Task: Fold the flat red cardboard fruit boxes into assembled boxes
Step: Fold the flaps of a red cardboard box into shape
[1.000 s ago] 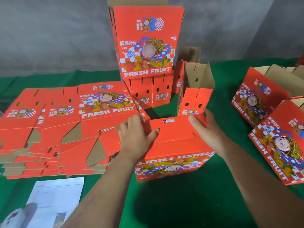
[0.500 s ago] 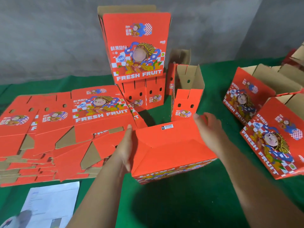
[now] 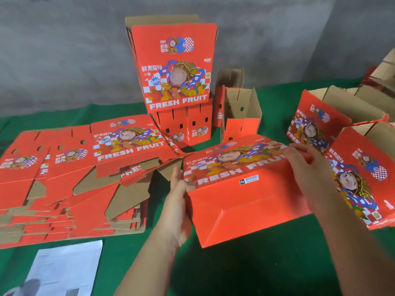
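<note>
I hold a red fruit box (image 3: 245,199) between both hands, tipped so its folded plain bottom faces me and its printed "FRESH FRUIT" side faces up. My left hand (image 3: 179,201) grips the box's left edge, thumb on the printed face. My right hand (image 3: 307,167) holds the right end with fingers curled over the upper edge. A thick stack of flat red boxes (image 3: 74,178) lies on the left.
Assembled boxes stand at the back: a tall one (image 3: 175,67) on top of another, and an open one (image 3: 239,116). Two more lie on their sides at the right (image 3: 363,178). A white paper sheet (image 3: 64,268) lies at front left on the green table cloth (image 3: 256,270).
The box has been rolled towards me: its closed bottom, facing up before, now faces me, and the printed side is on top. Both hands shifted to its ends.
</note>
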`<state>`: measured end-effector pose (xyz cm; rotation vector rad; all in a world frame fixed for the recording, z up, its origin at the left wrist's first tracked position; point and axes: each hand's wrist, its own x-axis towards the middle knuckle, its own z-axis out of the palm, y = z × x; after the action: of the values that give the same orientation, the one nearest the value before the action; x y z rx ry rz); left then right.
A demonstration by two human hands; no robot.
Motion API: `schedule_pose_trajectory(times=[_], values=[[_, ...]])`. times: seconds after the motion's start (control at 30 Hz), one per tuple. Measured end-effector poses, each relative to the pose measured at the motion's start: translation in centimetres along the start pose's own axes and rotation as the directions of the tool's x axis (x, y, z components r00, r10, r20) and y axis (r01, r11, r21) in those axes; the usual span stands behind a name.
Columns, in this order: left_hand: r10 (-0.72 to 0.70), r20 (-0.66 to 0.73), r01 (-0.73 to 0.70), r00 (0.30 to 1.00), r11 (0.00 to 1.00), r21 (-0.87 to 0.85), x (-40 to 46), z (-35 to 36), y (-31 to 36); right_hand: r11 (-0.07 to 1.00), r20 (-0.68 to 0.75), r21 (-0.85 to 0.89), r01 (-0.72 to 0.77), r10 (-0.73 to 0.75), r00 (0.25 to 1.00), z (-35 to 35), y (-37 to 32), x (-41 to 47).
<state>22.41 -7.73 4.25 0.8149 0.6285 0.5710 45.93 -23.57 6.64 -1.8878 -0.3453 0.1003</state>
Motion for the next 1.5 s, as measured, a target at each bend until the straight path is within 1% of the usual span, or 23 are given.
schedule_pose_trajectory(times=[0.07,0.1,0.13,0.17,0.23,0.3,0.33,0.37,0.43,0.47,0.53,0.6,0.7,0.83,0.9,0.97,1.03,1.1,1.13,1.2,1.3,1.4,1.5], values=[[-0.109,0.007,0.109,0.994,0.993,-0.035,-0.8,0.2,0.0,1.000,-0.039,0.018,0.019,-0.018,0.999,-0.5,0.3,0.0],[-0.199,0.015,0.199,0.980,0.980,0.006,-0.6,0.6,0.1,0.999,-0.056,0.021,0.025,-0.023,0.998,-0.8,0.5,0.0],[-0.274,0.057,0.269,0.960,0.960,0.082,-0.8,1.0,0.1,0.999,-0.070,0.025,0.028,-0.027,0.997,-1.0,0.7,0.1],[-0.268,0.171,0.246,0.948,0.959,0.139,-1.1,1.1,0.0,0.999,-0.082,0.033,0.031,-0.029,0.996,-1.3,0.9,0.1],[-0.230,0.219,0.172,0.948,0.952,0.253,-1.1,1.1,-0.7,0.997,-0.121,0.064,0.053,-0.045,0.992,-1.7,1.3,0.1],[-0.211,0.142,0.163,0.967,0.943,0.291,-1.1,2.2,-0.7,0.986,-0.185,0.127,0.104,-0.080,0.979,-2.2,1.6,0.2],[-0.175,0.057,0.152,0.983,0.948,0.278,-0.5,2.5,-0.9,0.976,-0.218,0.172,0.135,-0.096,0.971,-2.5,1.6,0.3],[-0.159,0.032,0.147,0.987,0.960,0.238,-0.2,2.7,-1.2,0.964,-0.247,0.212,0.161,-0.107,0.963,-2.7,1.6,0.4],[-0.164,0.235,0.110,0.958,0.968,0.226,-0.5,2.4,-0.8,0.947,-0.280,0.258,0.193,-0.118,0.953,-2.6,1.3,0.6],[-0.146,0.281,0.081,0.949,0.970,0.230,-0.2,2.0,-0.5,0.944,-0.282,0.263,0.200,-0.123,0.952,-2.3,1.3,0.7],[-0.031,0.272,-0.025,0.962,0.979,0.203,1.3,2.0,0.2,0.948,-0.259,0.254,0.193,-0.125,0.958,-1.4,1.5,1.0],[0.058,0.267,-0.119,0.962,0.968,0.220,2.8,2.4,0.9,0.959,-0.228,0.242,0.149,-0.094,0.969,-0.4,1.9,1.5],[0.182,0.327,-0.281,0.927,0.916,0.286,4.7,2.9,1.3,0.979,-0.208,0.172,0.105,-0.068,0.976,0.6,2.4,2.4],[0.308,0.399,-0.471,0.864,0.775,0.421,6.8,4.4,1.5,0.991,-0.179,0.099,0.086,-0.067,0.982,0.8,2.5,3.6],[0.368,0.419,-0.549,0.830,0.666,0.505,7.7,5.5,1.5,0.998,-0.166,0.020,0.065,-0.061,0.984,1.0,2.2,4.4],[0.428,0.457,-0.626,0.780,0.528,0.573,8.6,6.7,1.5,0.998,-0.156,-0.064,0.030,-0.040,0.987,1.5,1.4,5.1],[0.474,0.491,-0.673,0.731,0.385,0.631,9.4,7.9,1.7,0.998,-0.105,-0.070,0.007,-0.014,0.994,2.2,0.3,6.4],[0.512,0.521,-0.703,0.683,0.270,0.658,10.8,8.8,2.0,0.998,-0.055,-0.070,-0.002,-0.002,0.998,3.2,-1.0,8.2],[0.516,0.539,-0.711,0.666,0.218,0.669,11.7,9.1,2.2,0.998,-0.043,-0.063,0.005,-0.008,0.999,3.9,-1.8,9.3],[0.469,0.591,-0.709,0.656,0.116,0.695,13.8,9.9,3.1,0.997,-0.022,-0.051,0.064,-0.065,0.998,5.6,-3.6,11.4],[0.420,0.630,-0.703,0.653,0.028,0.711,17.1,10.7,5.3,0.984,0.106,-0.071,0.165,-0.157,0.982,8.7,-5.6,13.9],[0.422,0.647,-0.710,0.635,-0.010,0.704,20.1,11.5,6.5,0.984,0.118,-0.009,0.177,-0.175,0.977,9.9,-6.5,16.3],[0.477,0.678,-0.725,0.559,-0.116,0.679,21.5,13.0,5.5,0.983,0.145,0.037,0.180,-0.184,0.972,9.7,-6.7,18.1]])
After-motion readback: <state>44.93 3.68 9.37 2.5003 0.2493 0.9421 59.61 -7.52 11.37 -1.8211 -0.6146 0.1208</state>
